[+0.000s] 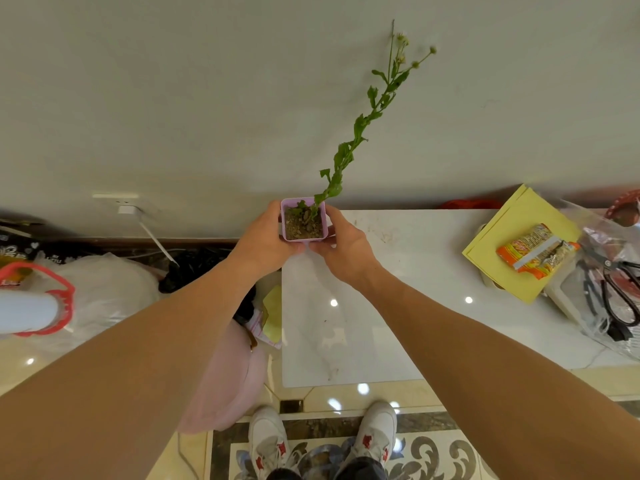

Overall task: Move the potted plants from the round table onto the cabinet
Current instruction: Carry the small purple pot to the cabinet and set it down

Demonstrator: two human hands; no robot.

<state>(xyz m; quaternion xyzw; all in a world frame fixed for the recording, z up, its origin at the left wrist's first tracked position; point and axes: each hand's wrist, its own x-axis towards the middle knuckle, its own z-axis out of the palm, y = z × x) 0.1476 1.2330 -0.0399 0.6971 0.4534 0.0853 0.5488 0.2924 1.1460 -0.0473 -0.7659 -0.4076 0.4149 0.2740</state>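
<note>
In the middle of the frame both hands are gripping a small square lilac plastic pot of brown soil at the far left corner of the white marble cabinet surface; whether its base is touching cannot be told. The left hand is wrapping its fingers round the left wall, the right hand clasping the right. A tall leafy green stem is leaning toward the upper right. Yellow paper sheets under an orange snack packet are lying at right, beside a clear plastic bag with black scissors, cut off by the edge.
</note>
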